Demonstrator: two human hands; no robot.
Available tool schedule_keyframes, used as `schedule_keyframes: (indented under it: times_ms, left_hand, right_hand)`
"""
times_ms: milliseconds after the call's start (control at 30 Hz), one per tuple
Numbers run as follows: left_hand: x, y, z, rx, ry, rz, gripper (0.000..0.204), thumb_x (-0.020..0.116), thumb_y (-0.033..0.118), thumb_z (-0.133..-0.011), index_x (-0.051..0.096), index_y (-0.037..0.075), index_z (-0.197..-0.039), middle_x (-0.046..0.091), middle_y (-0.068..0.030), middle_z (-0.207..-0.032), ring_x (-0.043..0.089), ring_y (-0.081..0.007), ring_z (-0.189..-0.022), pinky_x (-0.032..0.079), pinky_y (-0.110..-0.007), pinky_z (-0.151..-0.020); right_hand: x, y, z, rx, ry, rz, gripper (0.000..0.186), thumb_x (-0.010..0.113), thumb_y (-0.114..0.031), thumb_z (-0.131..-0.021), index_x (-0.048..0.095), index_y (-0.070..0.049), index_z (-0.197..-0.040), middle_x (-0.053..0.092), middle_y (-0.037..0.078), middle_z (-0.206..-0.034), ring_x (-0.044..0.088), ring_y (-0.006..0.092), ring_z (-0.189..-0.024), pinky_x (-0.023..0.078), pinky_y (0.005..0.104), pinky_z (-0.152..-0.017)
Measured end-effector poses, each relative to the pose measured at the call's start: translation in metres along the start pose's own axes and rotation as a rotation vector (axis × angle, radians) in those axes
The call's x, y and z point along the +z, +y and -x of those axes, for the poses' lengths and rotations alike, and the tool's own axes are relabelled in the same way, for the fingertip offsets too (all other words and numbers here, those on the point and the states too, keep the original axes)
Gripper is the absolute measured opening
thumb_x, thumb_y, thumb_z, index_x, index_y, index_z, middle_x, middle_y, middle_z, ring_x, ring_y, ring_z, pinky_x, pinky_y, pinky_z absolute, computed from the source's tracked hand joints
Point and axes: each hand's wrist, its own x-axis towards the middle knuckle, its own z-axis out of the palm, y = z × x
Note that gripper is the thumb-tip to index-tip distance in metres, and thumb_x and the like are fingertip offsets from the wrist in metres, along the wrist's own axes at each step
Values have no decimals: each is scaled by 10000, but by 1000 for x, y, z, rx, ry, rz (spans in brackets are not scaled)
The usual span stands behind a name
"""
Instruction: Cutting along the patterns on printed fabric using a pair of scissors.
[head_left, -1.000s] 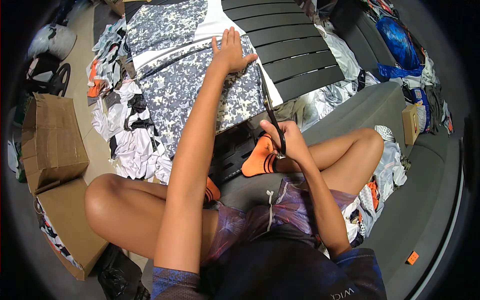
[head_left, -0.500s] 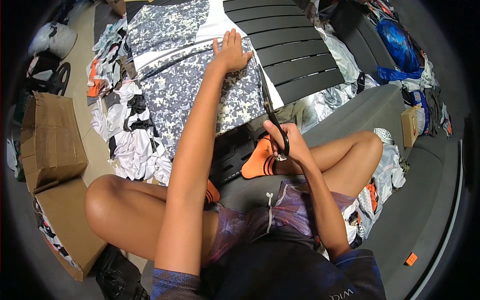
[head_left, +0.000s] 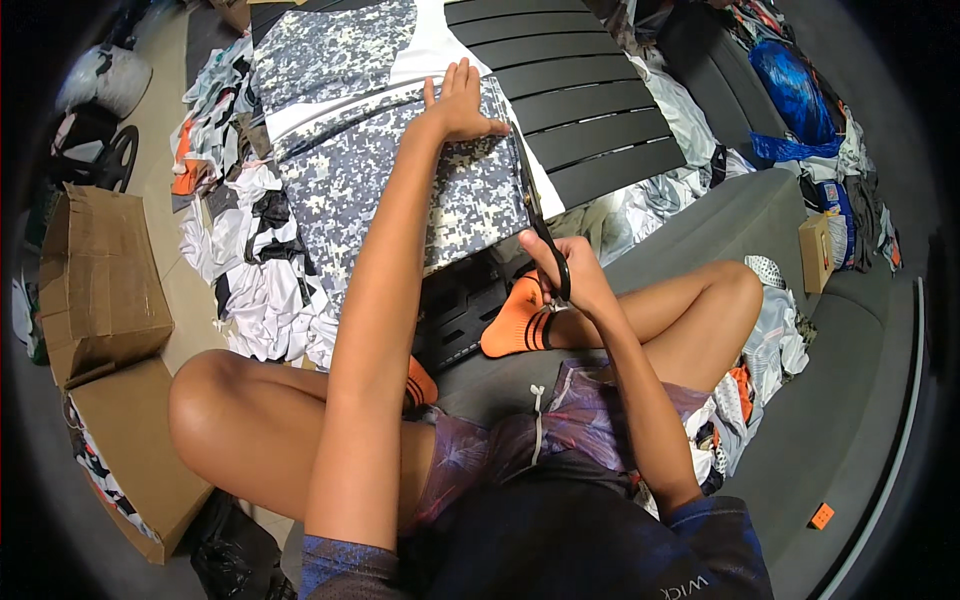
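Observation:
Grey-and-white pixel-camouflage fabric [head_left: 340, 190] with white areas lies spread over a black slatted table [head_left: 590, 100]. My left hand [head_left: 460, 108] presses flat on it near its right side, fingers spread and thumb reaching to the edge. In my right hand [head_left: 575, 275] are black-handled scissors [head_left: 531, 195], gripped by the handles. Their blades point away from me along the right edge of the camouflage piece, beside a white strip [head_left: 545, 190]. How far the blades are parted I cannot tell.
Heaped fabric scraps [head_left: 265, 270] lie on the floor left of the table. Cardboard boxes [head_left: 110, 280] stand further left. I sit cross-legged on a grey sofa [head_left: 720, 215], with more cloth [head_left: 775, 340] by my right knee and a blue plastic bag [head_left: 790, 90] at far right.
My right hand and the scissors have shifted slightly up and left along the fabric edge. The left thumb has stretched out further toward the blades.

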Motion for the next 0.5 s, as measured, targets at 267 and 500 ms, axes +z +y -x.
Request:
schedule_keyframes:
  times_ms: [267,500]
  left_hand:
    - [1,2,1,-2,-5,-10,1155,589,710,-737,87,31,-1525,16,-147,-1604,-17,-256,-1487,0,-532,-1164]
    - [8,-4,-5,-10,49,96,929,486,583,-875,97,47,-1527,34,-126,-1608,-7,-250,-1488,-6,-510,-1167]
  right_hand:
    - [-2,8,8,-3,-90,11,646,544,-572,-917,506,-51,-536,500,20,-478,502,91,-419,389,243,-424]
    - [-1,6,3,-4,-105,-39,650,526,-572,-926,506,-52,-536,504,25,-477,510,96,-423,390,243,-428]
